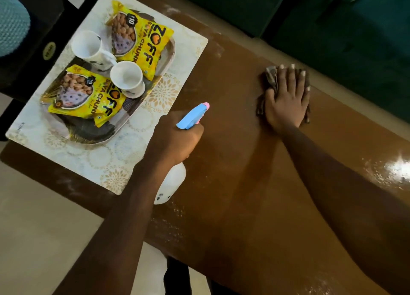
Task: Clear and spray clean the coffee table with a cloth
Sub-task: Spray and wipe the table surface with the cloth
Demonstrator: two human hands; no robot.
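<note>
The brown coffee table (244, 184) fills the middle of the view, with wet droplets along its near and right edges. My right hand (288, 97) lies flat with straight fingers, pressing a dark grey cloth (271, 77) onto the far side of the tabletop. My left hand (175, 137) grips the neck of a white spray bottle (172, 184) with a blue and pink trigger head (192, 117). The nozzle points toward the table's middle.
At the table's left end lies a white patterned placemat (124, 161) bearing a tray (88, 135) with two white cups (127, 77) and two yellow snack packets (137, 35). A dark green sofa (343, 17) stands beyond the far edge. Pale floor lies below left.
</note>
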